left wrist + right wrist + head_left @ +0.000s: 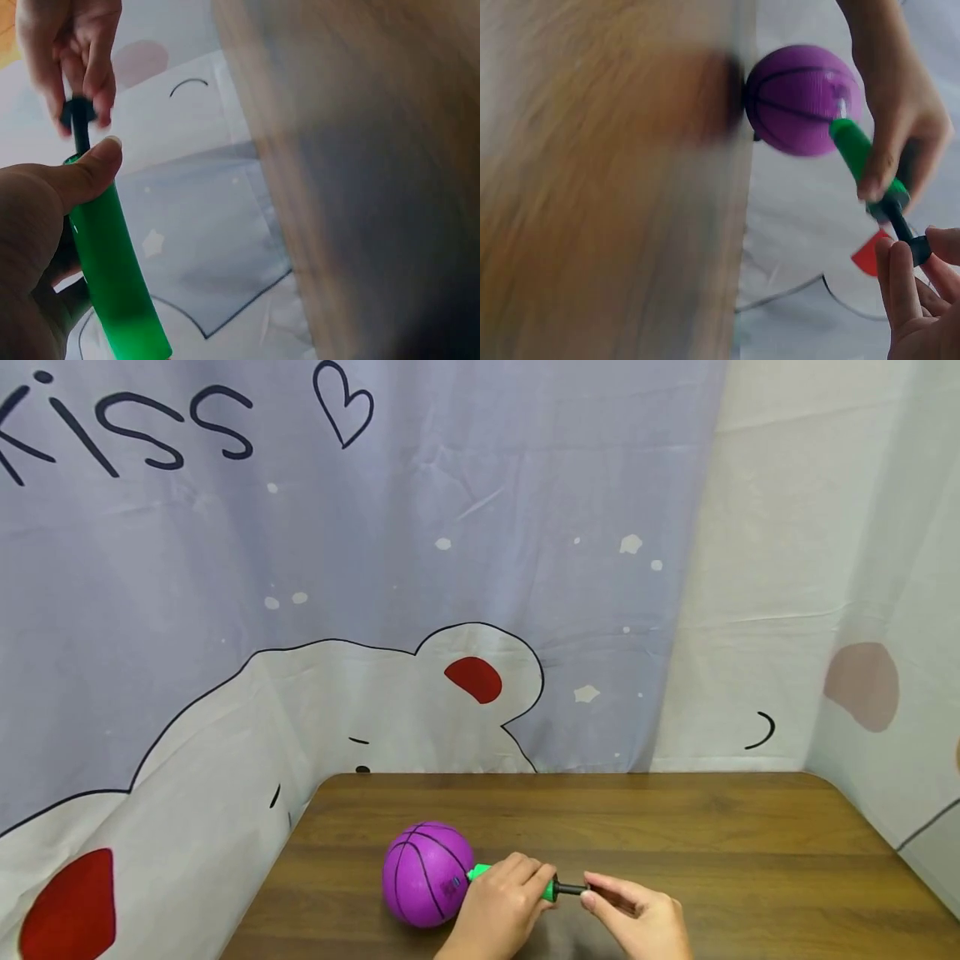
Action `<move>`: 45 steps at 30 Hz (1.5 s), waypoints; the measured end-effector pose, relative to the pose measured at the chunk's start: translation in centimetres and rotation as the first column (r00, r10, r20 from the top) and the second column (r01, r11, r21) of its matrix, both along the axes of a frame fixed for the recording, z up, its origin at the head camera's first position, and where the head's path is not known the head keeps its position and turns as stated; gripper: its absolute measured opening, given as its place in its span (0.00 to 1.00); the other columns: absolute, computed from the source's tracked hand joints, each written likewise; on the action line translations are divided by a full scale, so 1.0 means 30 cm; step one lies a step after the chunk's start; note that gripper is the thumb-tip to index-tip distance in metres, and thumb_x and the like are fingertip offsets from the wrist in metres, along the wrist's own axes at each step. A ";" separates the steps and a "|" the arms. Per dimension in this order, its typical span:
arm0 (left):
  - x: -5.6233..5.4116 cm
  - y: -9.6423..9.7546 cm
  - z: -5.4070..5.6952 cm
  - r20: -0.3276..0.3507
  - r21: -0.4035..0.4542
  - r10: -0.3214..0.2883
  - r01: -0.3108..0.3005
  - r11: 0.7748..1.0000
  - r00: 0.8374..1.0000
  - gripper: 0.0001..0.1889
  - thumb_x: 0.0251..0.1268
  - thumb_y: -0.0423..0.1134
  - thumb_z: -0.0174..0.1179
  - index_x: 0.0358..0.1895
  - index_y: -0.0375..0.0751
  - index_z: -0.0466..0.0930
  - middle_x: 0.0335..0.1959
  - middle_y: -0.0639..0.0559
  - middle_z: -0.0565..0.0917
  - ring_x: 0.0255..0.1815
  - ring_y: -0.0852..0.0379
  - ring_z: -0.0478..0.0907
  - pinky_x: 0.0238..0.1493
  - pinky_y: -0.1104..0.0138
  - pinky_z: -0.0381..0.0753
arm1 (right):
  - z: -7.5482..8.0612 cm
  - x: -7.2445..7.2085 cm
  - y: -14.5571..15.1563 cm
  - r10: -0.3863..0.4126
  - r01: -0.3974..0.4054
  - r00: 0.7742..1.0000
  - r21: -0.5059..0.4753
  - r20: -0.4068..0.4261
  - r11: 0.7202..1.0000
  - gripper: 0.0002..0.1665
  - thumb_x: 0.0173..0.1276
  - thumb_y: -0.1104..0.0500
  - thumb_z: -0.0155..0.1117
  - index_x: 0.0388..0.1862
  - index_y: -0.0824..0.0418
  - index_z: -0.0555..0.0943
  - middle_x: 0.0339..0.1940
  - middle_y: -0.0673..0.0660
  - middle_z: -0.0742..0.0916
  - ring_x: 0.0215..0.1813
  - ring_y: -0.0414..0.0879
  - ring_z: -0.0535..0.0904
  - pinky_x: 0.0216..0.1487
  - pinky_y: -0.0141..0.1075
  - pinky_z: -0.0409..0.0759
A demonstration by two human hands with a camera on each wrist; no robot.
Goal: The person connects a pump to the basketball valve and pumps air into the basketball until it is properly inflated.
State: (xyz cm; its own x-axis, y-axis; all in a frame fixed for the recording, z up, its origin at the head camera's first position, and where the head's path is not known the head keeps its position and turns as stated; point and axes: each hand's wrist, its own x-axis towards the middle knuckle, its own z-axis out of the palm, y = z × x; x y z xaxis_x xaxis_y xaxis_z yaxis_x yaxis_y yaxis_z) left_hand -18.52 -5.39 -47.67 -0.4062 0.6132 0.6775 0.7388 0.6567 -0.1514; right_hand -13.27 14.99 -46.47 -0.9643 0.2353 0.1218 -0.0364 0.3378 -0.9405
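A purple ball (427, 874) with black basketball lines sits on the wooden table, left of both hands. My left hand (504, 900) grips the green barrel of a small hand pump (120, 277), thumb along its side in the left wrist view. The pump's front end points at the ball and meets it or nearly so; in the right wrist view a short pale piece (841, 107) shows between them. At the other end, my right hand (637, 912) pinches the black handle (919, 250) between thumb and fingers. A length of black rod (572, 889) shows outside the barrel.
The brown wooden table (675, 818) runs beneath everything, with rounded back corners. Behind it hangs a blue-grey and white printed curtain (480, 527), which also covers the left and right sides.
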 end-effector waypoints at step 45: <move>-0.002 -0.012 -0.005 0.040 -0.009 0.007 -0.006 1.000 0.999 0.22 0.49 0.50 0.77 0.49 0.49 0.85 0.41 0.61 0.83 0.44 0.65 0.80 0.48 0.76 0.82 | -0.014 0.000 0.003 0.007 -0.001 0.999 -0.130 0.044 0.991 0.19 0.55 0.56 0.80 0.46 0.60 0.90 0.38 0.54 0.92 0.37 0.39 0.89 0.39 0.28 0.86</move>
State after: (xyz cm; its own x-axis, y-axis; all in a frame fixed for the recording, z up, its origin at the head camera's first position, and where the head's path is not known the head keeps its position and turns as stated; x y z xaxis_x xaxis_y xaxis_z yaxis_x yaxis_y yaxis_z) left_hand -18.58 -5.76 -47.82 -0.4369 0.6164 0.6550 0.7402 0.6602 -0.1275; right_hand -13.28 15.07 -46.90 -0.9690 0.2425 0.0474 0.0054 0.2125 -0.9772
